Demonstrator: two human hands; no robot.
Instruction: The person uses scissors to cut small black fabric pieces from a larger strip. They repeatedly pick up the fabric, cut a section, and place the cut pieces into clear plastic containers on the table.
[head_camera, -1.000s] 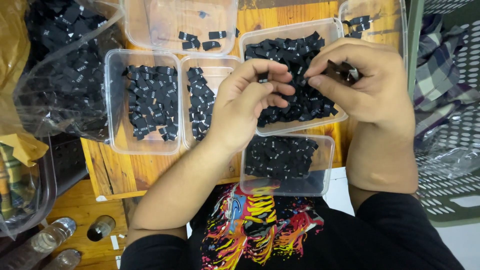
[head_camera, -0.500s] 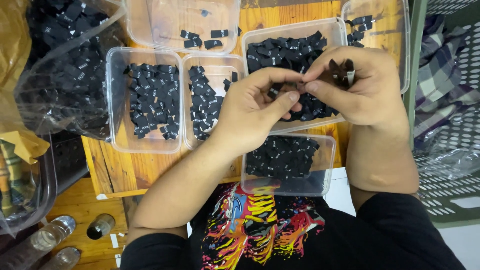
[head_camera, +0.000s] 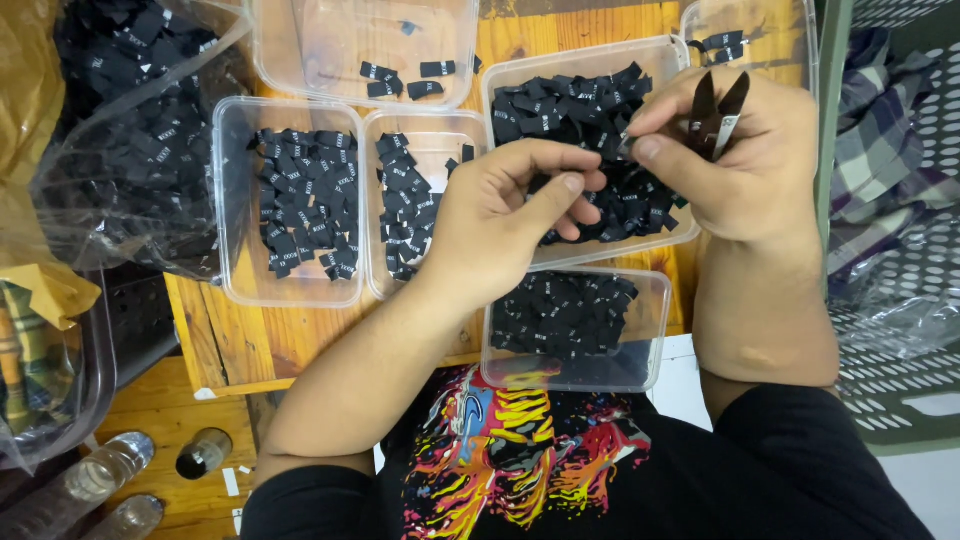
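Hands have drawn apart; right hand (head_camera: 745, 165) grips snips (head_camera: 716, 110), left hand (head_camera: 505, 215) curled, thumb out.

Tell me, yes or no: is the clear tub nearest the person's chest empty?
No. The clear tub nearest the chest holds a heap of small black tags.

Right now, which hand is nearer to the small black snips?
Right. The right hand holds the snips in its fingers; the left hand is beside it over the container of black labels.
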